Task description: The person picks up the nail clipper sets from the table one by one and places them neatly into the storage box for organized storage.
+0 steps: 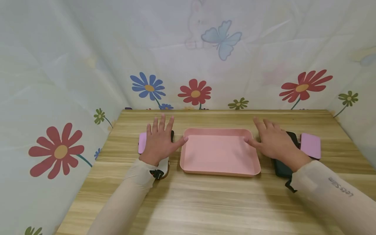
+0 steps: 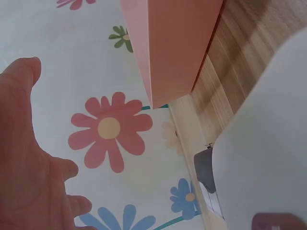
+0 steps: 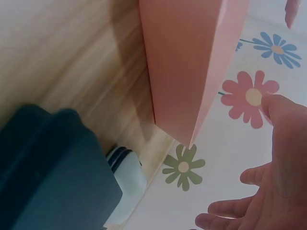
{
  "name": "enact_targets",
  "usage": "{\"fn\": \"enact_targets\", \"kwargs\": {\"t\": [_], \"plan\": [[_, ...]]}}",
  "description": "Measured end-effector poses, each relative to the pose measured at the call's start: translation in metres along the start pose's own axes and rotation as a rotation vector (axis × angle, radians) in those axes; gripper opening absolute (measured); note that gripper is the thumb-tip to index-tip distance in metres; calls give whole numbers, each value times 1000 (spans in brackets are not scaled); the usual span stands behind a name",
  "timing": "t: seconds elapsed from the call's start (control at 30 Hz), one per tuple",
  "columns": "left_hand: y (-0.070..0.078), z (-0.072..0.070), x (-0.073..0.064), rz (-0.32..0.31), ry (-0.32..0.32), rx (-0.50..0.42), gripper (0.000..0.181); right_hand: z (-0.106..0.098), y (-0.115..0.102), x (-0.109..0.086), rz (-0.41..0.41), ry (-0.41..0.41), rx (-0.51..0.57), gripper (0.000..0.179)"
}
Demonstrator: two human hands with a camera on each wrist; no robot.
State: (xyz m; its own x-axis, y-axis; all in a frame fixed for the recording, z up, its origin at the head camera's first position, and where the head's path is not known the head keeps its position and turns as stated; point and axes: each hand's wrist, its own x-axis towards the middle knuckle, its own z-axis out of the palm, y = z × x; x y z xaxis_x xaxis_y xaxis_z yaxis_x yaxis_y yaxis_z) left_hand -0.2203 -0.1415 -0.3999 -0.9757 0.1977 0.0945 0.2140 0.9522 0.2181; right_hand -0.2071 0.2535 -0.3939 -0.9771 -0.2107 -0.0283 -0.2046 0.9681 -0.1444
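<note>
A: What could go wrong, nearest first?

B: Right strap (image 1: 289,186): hangs at the cuff, just beside the dark teal box (image 1: 282,168). If that forearm drops, I'd expect a snag or a nudge. Left wrist lies over a white item (image 1: 165,167), so same bump risk; too covered for me to say what it is.

A: Hands?

B: Left hand (image 1: 159,143) and right hand (image 1: 274,141): fingers spread wide, nothing held in either. Head view lays both thumbs over the side rims of the pink tray (image 1: 220,151), but both wrist views show me a gap, so I'd call it hovering. If one thumb came down first or harder, the tray could tip or skew.

A: Anything further out?

B: Purple flat items, left one (image 1: 142,142) and right one (image 1: 311,146), on the outer sides. A sideways sweep could knock either, partly because the hands block my view down there.

A: Now the tray. Where, and what does it look like?

B: Flat on the wood-grain bench (image 1: 205,202), midway between the hands. Near edge first: low wall, rounded corners. Then a plain matte pink floor, soft shadows at both sides. Far wall looks just as shallow, and I can see its inner face. Walls seem to flare outward. Far rim stops short of the bench's back edge; floral curtain (image 1: 164,42) behind.
</note>
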Motion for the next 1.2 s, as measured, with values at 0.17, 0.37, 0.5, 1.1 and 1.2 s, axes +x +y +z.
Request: {"fn": "enact_targets", "kwargs": {"t": [0.17,0.37,0.5,1.1,1.2], "plan": [[0,0,-1,-9,-15,-5,104,1,-2,-5,2,-24,4,100],[-3,1,-6,-8,-17,12,104,3,-9,-10,-14,-35,4,100],[-5,0,-7,-4,-10,15,103,5,-12,-10,-31,-35,0,100],[-19,4,-18,1,19,61,103,24,-16,-20,-52,-3,72,89],[-22,4,-22,-1,23,66,101,27,-17,-19,-8,-72,97,95]]}}
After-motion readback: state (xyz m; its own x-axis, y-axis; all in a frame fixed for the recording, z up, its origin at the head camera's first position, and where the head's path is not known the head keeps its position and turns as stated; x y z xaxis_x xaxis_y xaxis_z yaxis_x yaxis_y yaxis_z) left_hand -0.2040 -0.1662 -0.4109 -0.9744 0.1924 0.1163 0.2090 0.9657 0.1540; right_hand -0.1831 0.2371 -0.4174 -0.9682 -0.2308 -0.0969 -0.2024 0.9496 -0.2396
